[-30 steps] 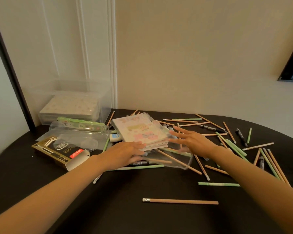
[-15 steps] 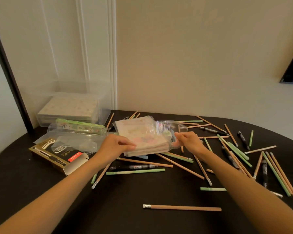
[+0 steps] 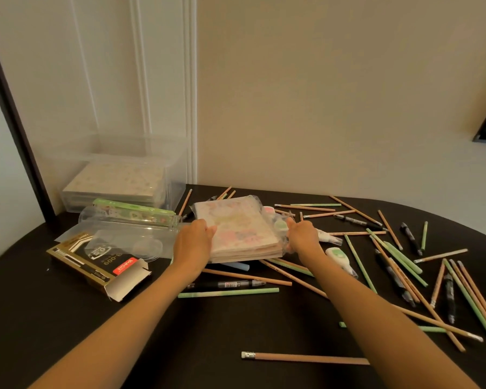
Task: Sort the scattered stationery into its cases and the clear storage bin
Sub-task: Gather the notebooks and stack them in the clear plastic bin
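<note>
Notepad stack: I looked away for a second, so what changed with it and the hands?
Both hands closed in on the notepad stack: the left hand now grips its left edge, the right hand its right, plastic-wrapped edge, lifting it slightly. The pencils, clear storage bin and pen box stayed put.

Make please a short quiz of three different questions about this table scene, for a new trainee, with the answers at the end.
1. True or false: both hands hold the stack of pastel notebooks.
2. The clear storage bin stands at: A) far left by the wall, B) near right edge.
3. What colour is the open carton by the left arm?

Key:
1. True: left hand and right hand grip its two sides.
2. A.
3. Black and gold.
</note>
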`<state>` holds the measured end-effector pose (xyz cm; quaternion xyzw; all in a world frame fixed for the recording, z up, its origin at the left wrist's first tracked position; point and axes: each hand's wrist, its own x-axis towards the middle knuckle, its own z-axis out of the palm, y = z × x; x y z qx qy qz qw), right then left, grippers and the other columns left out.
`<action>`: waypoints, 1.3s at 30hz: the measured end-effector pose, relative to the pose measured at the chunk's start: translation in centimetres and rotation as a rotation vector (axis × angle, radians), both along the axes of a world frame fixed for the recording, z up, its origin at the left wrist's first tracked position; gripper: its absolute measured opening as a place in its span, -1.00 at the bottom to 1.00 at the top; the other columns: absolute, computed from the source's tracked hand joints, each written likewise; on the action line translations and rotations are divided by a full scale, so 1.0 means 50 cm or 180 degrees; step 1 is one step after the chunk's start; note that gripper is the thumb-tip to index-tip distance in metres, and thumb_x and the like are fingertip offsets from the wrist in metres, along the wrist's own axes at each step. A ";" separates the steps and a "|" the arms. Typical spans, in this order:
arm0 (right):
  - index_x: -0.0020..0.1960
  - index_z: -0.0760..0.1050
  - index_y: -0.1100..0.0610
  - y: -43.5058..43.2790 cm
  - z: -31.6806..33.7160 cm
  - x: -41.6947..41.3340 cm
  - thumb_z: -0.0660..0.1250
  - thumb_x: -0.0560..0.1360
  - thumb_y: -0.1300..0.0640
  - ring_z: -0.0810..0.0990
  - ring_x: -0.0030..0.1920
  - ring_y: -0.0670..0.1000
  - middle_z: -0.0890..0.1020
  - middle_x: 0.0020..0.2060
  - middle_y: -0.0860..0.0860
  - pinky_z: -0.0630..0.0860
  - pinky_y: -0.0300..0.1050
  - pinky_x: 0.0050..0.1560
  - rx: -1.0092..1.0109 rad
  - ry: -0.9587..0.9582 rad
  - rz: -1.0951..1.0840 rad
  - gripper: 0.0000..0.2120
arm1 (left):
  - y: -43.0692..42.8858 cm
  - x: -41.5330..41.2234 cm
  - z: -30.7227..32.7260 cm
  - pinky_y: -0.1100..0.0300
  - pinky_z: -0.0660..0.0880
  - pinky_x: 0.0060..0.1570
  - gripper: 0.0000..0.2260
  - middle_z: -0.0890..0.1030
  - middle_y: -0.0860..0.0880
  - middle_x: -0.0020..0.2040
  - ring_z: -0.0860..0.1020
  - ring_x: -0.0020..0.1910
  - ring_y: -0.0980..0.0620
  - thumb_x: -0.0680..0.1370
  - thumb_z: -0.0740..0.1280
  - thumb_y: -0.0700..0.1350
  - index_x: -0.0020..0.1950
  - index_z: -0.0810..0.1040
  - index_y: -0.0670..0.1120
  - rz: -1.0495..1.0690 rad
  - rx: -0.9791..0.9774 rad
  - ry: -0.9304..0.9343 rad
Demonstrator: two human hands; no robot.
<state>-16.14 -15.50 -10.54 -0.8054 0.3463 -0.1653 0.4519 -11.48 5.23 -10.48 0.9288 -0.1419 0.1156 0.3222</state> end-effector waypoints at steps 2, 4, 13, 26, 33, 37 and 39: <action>0.15 0.45 0.29 0.006 0.007 0.005 0.12 0.60 -0.01 0.57 -0.02 0.14 0.58 0.04 0.22 0.53 0.10 0.12 0.0257 0.0104 -0.0155 -0.62 | 0.001 0.014 -0.004 0.18 0.31 -0.25 -0.76 0.52 -0.09 -0.12 0.47 -0.17 -0.02 0.58 0.22 0.02 -0.07 0.49 -0.15 0.0094 0.0275 0.0012; 0.22 0.41 0.27 0.010 0.006 0.011 0.11 0.61 -0.01 0.55 0.05 0.12 0.54 0.05 0.17 0.52 0.06 0.16 0.0518 0.0224 -0.0238 -0.62 | 0.006 0.026 -0.015 0.14 0.36 -0.24 -0.72 0.52 -0.10 -0.05 0.51 -0.09 -0.07 0.54 0.27 0.03 0.00 0.50 -0.19 0.0147 0.0315 0.0127; 0.27 0.36 0.27 0.016 0.046 0.028 0.10 0.57 0.35 0.49 0.19 0.18 0.47 -0.04 0.16 0.49 0.18 0.18 0.2082 -0.0294 -0.0407 -0.71 | 0.014 0.031 0.049 0.08 0.56 -0.28 -0.78 0.50 -0.18 -0.06 0.52 -0.10 -0.11 0.58 0.22 -0.22 0.22 0.37 -0.21 -0.0126 -0.2951 0.3005; 0.16 0.47 0.24 0.048 0.044 -0.041 0.19 0.53 0.34 0.58 -0.04 0.07 0.52 0.08 0.14 0.59 -0.05 -0.15 0.2778 -0.1466 -0.0219 -0.78 | 0.019 0.028 0.081 0.13 0.55 -0.55 -0.92 0.53 -0.24 -0.11 0.54 -0.16 -0.15 0.61 0.16 -0.23 -0.06 0.40 -0.20 -0.0357 -0.3372 0.3402; 0.22 0.43 0.17 0.104 0.032 -0.049 0.24 0.54 0.22 0.51 0.22 0.06 0.54 0.18 0.16 0.46 -0.07 0.20 0.3054 -0.2510 0.0514 -0.75 | 0.002 0.021 0.082 0.18 0.54 -0.57 -0.80 0.52 -0.22 -0.08 0.55 -0.16 -0.11 0.61 0.14 -0.26 0.23 0.38 -0.22 -0.0461 -0.3174 0.3159; 0.33 0.32 0.21 0.111 0.049 -0.025 0.38 0.44 0.33 0.52 0.18 0.09 0.52 0.19 0.18 0.47 -0.07 0.19 0.3399 -0.2419 -0.0116 -0.50 | -0.009 0.001 0.073 0.19 0.58 -0.47 -0.74 0.51 -0.16 -0.09 0.54 -0.18 -0.06 0.64 0.09 -0.21 0.32 0.31 -0.23 -0.0638 -0.2976 0.2821; 0.32 0.33 0.22 0.103 0.051 -0.027 0.39 0.41 0.38 0.52 0.17 0.10 0.51 0.20 0.19 0.48 -0.05 0.20 0.3556 -0.2465 -0.0261 -0.48 | -0.013 -0.004 0.070 0.21 0.59 -0.44 -0.69 0.52 -0.17 -0.05 0.57 -0.20 -0.07 0.65 0.07 -0.17 0.35 0.29 -0.27 -0.0724 -0.2804 0.2631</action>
